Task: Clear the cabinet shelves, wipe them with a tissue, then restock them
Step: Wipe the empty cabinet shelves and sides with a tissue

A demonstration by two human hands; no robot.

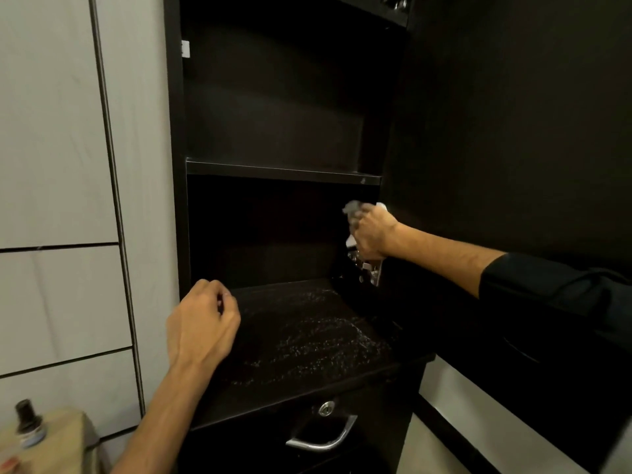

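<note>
A black cabinet stands open with bare shelves. Its lower shelf (307, 340) is speckled with pale dust or droplets, and the upper shelf (280, 172) above it holds nothing. My right hand (374, 234) grips a crumpled white tissue (352, 209) against the right inner wall of the lower compartment, just above a metal hinge (364, 265). My left hand (201, 323) hovers at the front left corner of the lower shelf, fingers loosely curled and holding nothing.
Under the lower shelf is a drawer with a lock (326, 408) and a silver handle (321, 439). The open cabinet door (513, 148) fills the right side. A small dark bottle (26, 419) stands on a beige surface at bottom left. White wall panels lie left.
</note>
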